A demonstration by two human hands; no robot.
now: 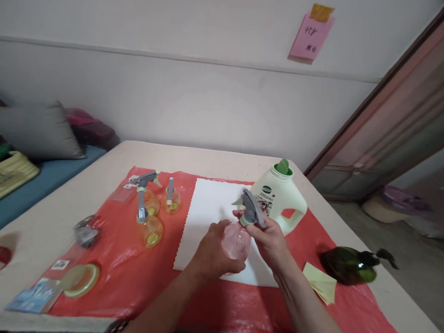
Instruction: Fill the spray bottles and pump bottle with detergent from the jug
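Note:
My left hand (pixel 213 252) is wrapped round the body of a small pink spray bottle (pixel 236 240), held above a white cloth (pixel 212 210). My right hand (pixel 270 240) grips the bottle's grey trigger head (pixel 251 209) at the neck. Both hands are closed on the bottle. Behind my right hand stands a pale green detergent jug (pixel 281 196) with its green cap off-centre on top.
On the red sheet (pixel 138 266) lie three orange spray bottles (pixel 149 215), a grey sprayer part (pixel 86 233), a round lid (pixel 80 279) and cards. A dark green pump bottle (pixel 351 265) lies on its side at right beside a yellow cloth (pixel 320 282). A bed with a pillow stands left.

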